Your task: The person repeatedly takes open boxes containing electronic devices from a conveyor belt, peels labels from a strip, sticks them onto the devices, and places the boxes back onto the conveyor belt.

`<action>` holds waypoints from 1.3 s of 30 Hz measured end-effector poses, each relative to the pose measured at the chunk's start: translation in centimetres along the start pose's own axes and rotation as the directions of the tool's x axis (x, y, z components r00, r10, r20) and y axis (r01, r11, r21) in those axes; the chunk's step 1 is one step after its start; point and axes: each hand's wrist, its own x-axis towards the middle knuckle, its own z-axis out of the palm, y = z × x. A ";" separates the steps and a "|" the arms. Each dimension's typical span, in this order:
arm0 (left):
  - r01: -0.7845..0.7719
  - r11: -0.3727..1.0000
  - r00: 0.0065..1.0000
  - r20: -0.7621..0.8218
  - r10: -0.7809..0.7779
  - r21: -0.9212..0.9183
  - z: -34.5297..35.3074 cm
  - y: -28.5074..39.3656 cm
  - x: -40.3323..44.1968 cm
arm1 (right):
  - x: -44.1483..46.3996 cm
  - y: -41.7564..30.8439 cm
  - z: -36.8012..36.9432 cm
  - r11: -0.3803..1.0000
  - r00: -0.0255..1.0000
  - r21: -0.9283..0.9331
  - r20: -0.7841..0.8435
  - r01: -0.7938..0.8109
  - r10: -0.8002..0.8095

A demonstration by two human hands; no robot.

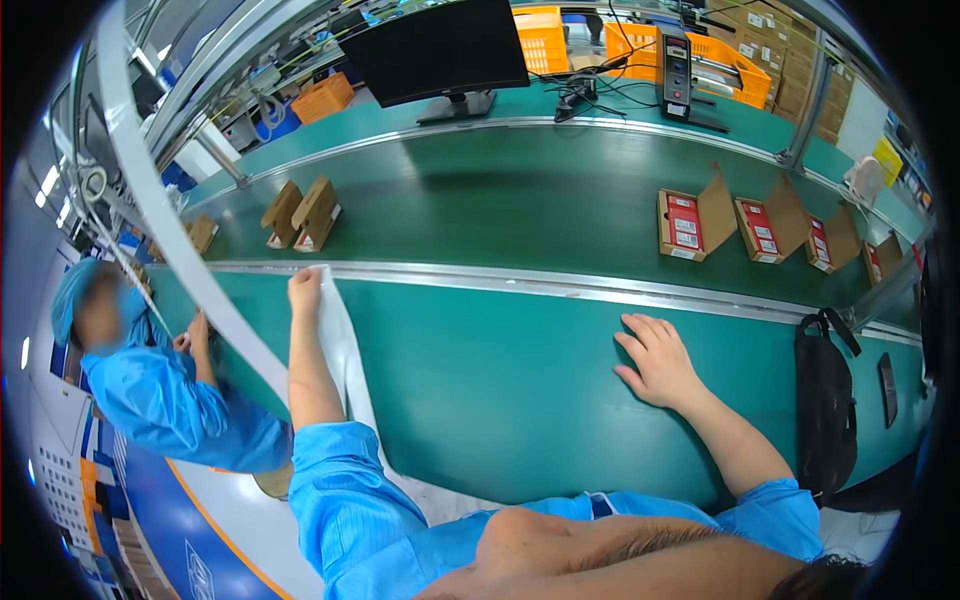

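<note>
My left hand is closed at the near edge of the metal rail, with its fingers pinched at the top of a long white strip. This strip, which looks like paper or film, runs down beside my forearm toward the table's front edge. My right hand rests on the green table, fingers spread, holding nothing. Beyond the rail, two open cardboard boxes stand on the green conveyor past my left hand. Farther right on it are several open boxes with red packages inside.
At the left, a co-worker in blue clothing stands at the same table. A black bag and a dark flat phone-like object lie at the right. Behind the conveyor are a monitor, a black device and cables. A white post crosses the left.
</note>
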 end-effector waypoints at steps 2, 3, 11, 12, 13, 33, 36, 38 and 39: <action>-0.062 0.998 0.995 -0.072 0.065 0.032 -0.3 -1.4 3.7 | 0.6 -0.7 -0.6 0.999 0.998 -0.032 0.064 -0.008 0.010; -0.065 0.995 0.994 -0.092 0.058 -0.072 -0.2 -0.9 5.0 | 0.9 -0.5 -0.5 0.998 0.989 -0.064 0.148 -0.009 0.018; 0.004 0.944 0.997 -0.068 -0.028 -0.330 2.3 1.3 11.5 | 1.7 -0.6 -0.7 0.996 0.968 -0.088 0.248 -0.016 0.038; -0.039 0.976 0.995 -0.094 0.019 -0.216 2.6 2.1 11.1 | 1.8 -0.5 -0.8 0.996 0.967 -0.084 0.254 -0.012 0.033; -0.080 0.992 0.991 -0.116 0.068 -0.093 2.7 3.2 10.3 | 1.9 -0.5 -0.9 0.996 0.966 -0.085 0.255 -0.019 0.040; 0.231 0.776 0.756 0.610 0.237 -0.587 -0.9 25.7 -29.2 | -0.9 -9.4 0.1 0.747 0.707 -0.019 -0.311 0.664 -0.636; 0.292 0.798 0.730 0.662 0.170 -0.527 -4.6 27.2 -31.4 | 1.4 -13.8 1.2 0.833 0.791 -0.119 -0.265 0.540 -0.551; 0.258 0.785 0.721 0.653 0.232 -0.563 -5.7 27.0 -32.9 | 3.7 -13.8 3.4 0.916 0.873 -0.196 -0.285 0.351 -0.395; 0.203 0.799 0.710 0.647 0.278 -0.566 -6.2 26.7 -33.7 | 4.4 -13.8 4.2 0.941 0.902 -0.229 -0.299 0.250 -0.313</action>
